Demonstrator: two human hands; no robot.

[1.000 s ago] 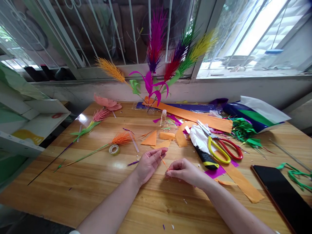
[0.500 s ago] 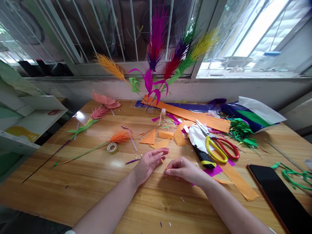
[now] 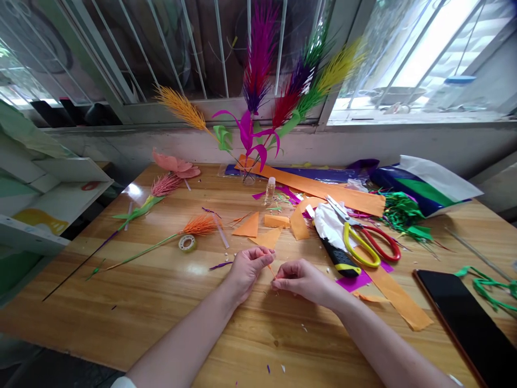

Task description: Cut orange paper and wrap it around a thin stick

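Note:
Low over the wooden table [image 3: 169, 302], my left hand [image 3: 247, 269] and my right hand [image 3: 304, 281] meet on a thin orange paper sliver [image 3: 271, 270]. The left fingers curl over its upper end and the right fingertips pinch its lower end. Orange paper scraps [image 3: 258, 230] lie just beyond the hands. To the right of them are a black and yellow utility knife [image 3: 341, 261] and yellow and red scissors [image 3: 365, 241].
Paper feather stems stand in a vase [image 3: 248, 175] by the window. An orange paper flower stem [image 3: 177, 234] and a tape roll [image 3: 187, 243] lie left. A long orange strip [image 3: 323, 189], a small glue bottle [image 3: 270, 189], a dark phone [image 3: 468, 318] and green scraps [image 3: 404, 215] lie right.
My left fingers have curled down from flat and open onto the top of the orange sliver. My right hand has kept its pinch almost in place.

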